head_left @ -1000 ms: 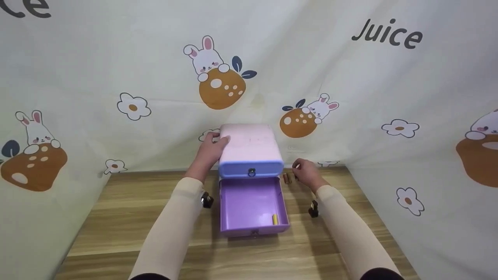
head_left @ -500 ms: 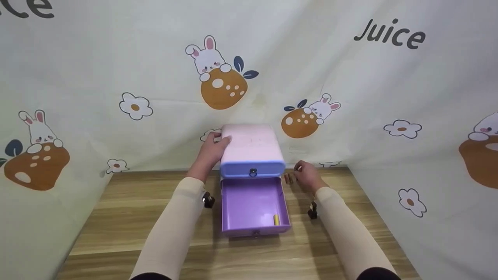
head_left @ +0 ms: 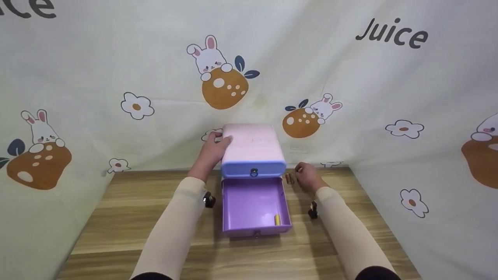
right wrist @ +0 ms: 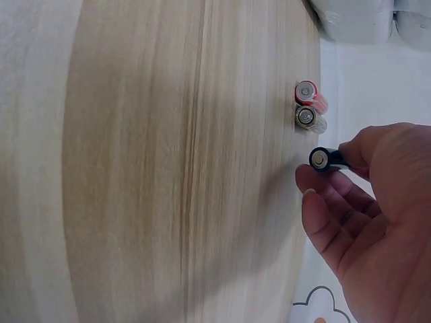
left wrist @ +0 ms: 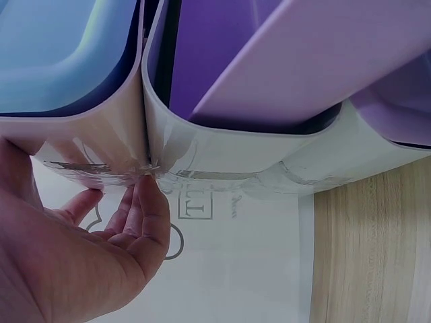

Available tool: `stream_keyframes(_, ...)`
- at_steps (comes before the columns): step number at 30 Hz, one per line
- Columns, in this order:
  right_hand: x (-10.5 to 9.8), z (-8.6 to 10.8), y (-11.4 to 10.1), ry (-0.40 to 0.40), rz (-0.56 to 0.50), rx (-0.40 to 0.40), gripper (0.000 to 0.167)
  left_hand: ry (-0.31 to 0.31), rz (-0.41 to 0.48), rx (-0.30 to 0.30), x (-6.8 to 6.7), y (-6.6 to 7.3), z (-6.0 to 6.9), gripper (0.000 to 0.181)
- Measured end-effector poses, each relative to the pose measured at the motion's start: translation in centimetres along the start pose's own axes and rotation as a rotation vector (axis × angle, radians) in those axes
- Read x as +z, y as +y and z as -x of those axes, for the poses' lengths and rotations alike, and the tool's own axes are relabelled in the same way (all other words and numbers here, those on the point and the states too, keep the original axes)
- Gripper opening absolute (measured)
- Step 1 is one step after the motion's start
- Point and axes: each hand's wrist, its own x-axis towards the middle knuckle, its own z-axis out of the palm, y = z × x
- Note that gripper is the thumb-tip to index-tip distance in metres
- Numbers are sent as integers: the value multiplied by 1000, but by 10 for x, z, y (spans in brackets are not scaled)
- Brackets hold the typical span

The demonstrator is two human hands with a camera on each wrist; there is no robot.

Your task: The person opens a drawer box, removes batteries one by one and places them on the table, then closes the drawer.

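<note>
Head view: I have a drawer cabinet (head_left: 253, 142) in front of me on the table (head_left: 116, 210), my left grip (head_left: 212, 151) at its left side and my right grip (head_left: 309, 175) low on the other side.
Dark battery (right wrist: 320, 159): pinched between the thumb and fingers of my right grip, at the back of the table; whether it is clear of the surface I cannot tell.
Neighbouring pair: a red battery (right wrist: 307, 91) and a silvery battery (right wrist: 306, 117), side by side between my right grip and the cabinet.
Cabinet side: my left grip rests here, fingers loosely bent, thumb at the top edge; I take this as steadying, not clamping.
Purple drawer (head_left: 249, 198): pulled out towards me, a yellow cylinder (head_left: 277, 219) near its front right corner; the blue drawer (head_left: 238, 169) above is closed.
Battery pick-up: the step in hand, as I judge it; the next move calls for a firm pinch and a lift that leaves the pair undisturbed.
Table: wood-grained, running back to the cloth (head_left: 163, 58).
Room: pale cloth behind and at both sides, printed with rabbits (head_left: 210, 60), orange fruit (head_left: 223, 93) and flowers (head_left: 137, 105).
</note>
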Motion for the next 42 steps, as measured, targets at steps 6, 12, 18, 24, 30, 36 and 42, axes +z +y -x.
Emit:
stream_keyframes(6, 3, -1, 4, 11, 82, -57, 20, 3, 13, 18, 1, -1, 0, 73)
stream_keyframes(12, 4, -3, 6, 3, 120, -63, 21, 15, 2, 42, 0, 0, 1, 73)
stream_keyframes(18, 5, -5, 5, 4, 92, -64, 21, 6, 9, 42, -1, 0, 2, 72)
stream_keyframes(24, 6, -6, 5, -1, 82, -71, 19, 8, 8, 41, -1, 1, 3, 72)
stream_keyframes(30, 8, -7, 8, -7, 60, -42, 18, 14, -8, 38, 1, 0, 2, 71)
stream_keyframes(36, 10, -7, 9, 1, 82, -62, 19, 9, 0, 23, 1, -1, 0, 72)
stream_keyframes(42, 9, -5, 6, 13, 91, -65, 23, 9, 14, 10, 0, 1, 3, 70)
